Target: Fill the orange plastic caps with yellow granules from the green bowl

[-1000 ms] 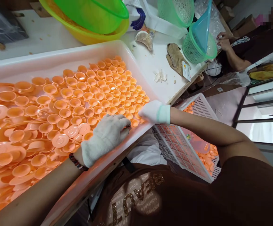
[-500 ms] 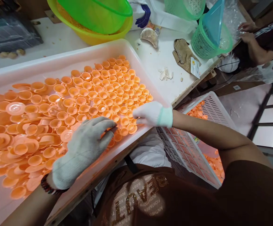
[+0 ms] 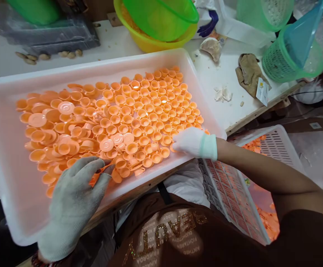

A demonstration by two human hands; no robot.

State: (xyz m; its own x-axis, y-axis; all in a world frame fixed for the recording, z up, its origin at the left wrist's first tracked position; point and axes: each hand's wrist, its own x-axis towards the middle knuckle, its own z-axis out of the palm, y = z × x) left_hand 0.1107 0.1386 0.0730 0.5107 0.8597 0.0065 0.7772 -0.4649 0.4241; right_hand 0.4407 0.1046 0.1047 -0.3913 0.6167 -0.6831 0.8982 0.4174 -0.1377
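Note:
Small orange toy cups (image 3: 149, 108) stand mostly upright and packed close in the right part of a large white tray (image 3: 100, 70). Further left they lie in a loose heap, mixed with flat orange saucers (image 3: 66, 108). My left hand (image 3: 74, 198), in a whitish knit glove, is at the front of the heap. Its thumb and fingers close on a thin-edged orange plastic piece (image 3: 96, 178), partly hidden. My right hand (image 3: 191, 142), gloved in white with a mint cuff, rests at the right front among the cups. Its fingers are bent together, and their tips are hidden.
A yellow basin (image 3: 147, 45) with a green bowl (image 3: 161, 22) stands behind the tray. To the right are a brown glove (image 3: 249, 74) and a green basket (image 3: 278, 59). A white crate (image 3: 234, 193) with orange pieces stands below the table edge.
The view has swung left, showing more of the tray's left end. My left hand has moved left over the cups and now pinches an orange piece. My right hand stays near the front right.

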